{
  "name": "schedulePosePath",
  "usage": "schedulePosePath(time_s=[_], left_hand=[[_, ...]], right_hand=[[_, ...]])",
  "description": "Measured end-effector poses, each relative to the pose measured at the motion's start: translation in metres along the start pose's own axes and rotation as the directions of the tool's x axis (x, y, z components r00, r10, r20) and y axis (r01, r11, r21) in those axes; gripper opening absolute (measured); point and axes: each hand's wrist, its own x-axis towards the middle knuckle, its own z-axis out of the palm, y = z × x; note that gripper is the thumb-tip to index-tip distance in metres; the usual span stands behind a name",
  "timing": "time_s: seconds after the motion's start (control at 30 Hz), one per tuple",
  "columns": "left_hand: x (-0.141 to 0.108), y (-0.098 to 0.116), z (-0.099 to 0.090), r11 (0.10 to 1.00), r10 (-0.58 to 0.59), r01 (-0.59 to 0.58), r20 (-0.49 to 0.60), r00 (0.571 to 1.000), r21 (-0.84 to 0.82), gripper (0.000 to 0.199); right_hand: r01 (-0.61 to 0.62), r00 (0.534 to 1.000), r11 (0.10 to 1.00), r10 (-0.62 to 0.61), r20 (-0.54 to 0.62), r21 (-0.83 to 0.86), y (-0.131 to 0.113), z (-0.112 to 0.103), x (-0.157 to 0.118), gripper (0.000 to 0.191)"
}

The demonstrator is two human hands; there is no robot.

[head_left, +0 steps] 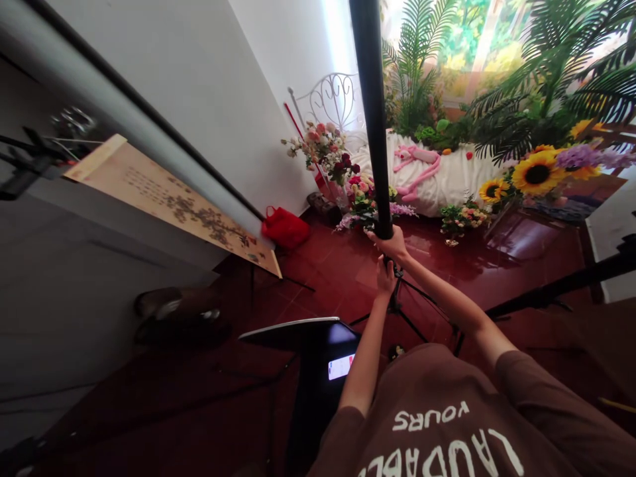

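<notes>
Both hands are closed around one black tripod stand [376, 126], which lies directly in their grasp, in front of the person's body. The right hand [393, 244] is the upper one, wrapped at the lower end of the thick tube; the left hand [385, 278] grips just below it. The long axis of the stand goes from the hands towards nearly 12 o'clock, leaning slightly to 11, and the tripod legs [409, 322] spread around 6 o'clock. How many legs there are, I cannot count surely.

Taking the hands as the centre of the clock, there are one red bag [285, 228] and, farther, one hanging scroll [181, 207] at about 9 o'clock. One white metal headboard [336, 99] is at 11, one pink plush toy [417, 162] near 1. At least two sunflowers [536, 174] are at about 2, one other black stand [561, 289] past 3, and one small lit screen [340, 368] at 7.
</notes>
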Motion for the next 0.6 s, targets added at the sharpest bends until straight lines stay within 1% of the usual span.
schedulePosePath(time_s=[0.1, 0.23, 0.37, 0.43, 0.5, 0.6], left_hand=[[-0.001, 0.006, 0.0, 1.0, 0.009, -0.009, -0.008, 1.0, 0.006, 0.05], [-0.001, 0.009, 0.0, 0.999, 0.03, -0.029, -0.043, 0.999, 0.014, 0.048], [0.0, 0.007, 0.002, 0.998, 0.061, -0.059, -0.06, 0.996, 0.036, 0.049], [0.0, 0.006, 0.002, 0.997, 0.062, -0.06, -0.06, 0.996, 0.047, 0.049], [0.0, 0.006, 0.001, 0.997, 0.066, -0.063, -0.064, 0.996, 0.054, 0.05], [-0.001, 0.009, -0.001, 0.996, 0.071, -0.068, -0.053, 0.996, 0.053, 0.049]], right_hand=[[0.063, 0.998, 0.998, -0.063, -0.008, 0.013, -0.027, -0.001, 0.009, 0.034], [0.101, 0.995, 0.995, -0.101, -0.023, 0.01, -0.048, -0.004, 0.013, 0.034], [0.171, 0.984, 0.983, -0.167, 0.065, -0.063, -0.06, -0.014, 0.009, 0.039], [0.227, 0.971, 0.966, -0.216, 0.103, -0.119, -0.059, -0.024, 0.003, 0.039], [0.263, 0.963, 0.946, -0.243, 0.121, -0.19, -0.05, -0.037, -0.007, 0.04], [0.258, 0.963, 0.918, -0.218, 0.161, -0.301, -0.02, -0.06, -0.034, 0.038]])
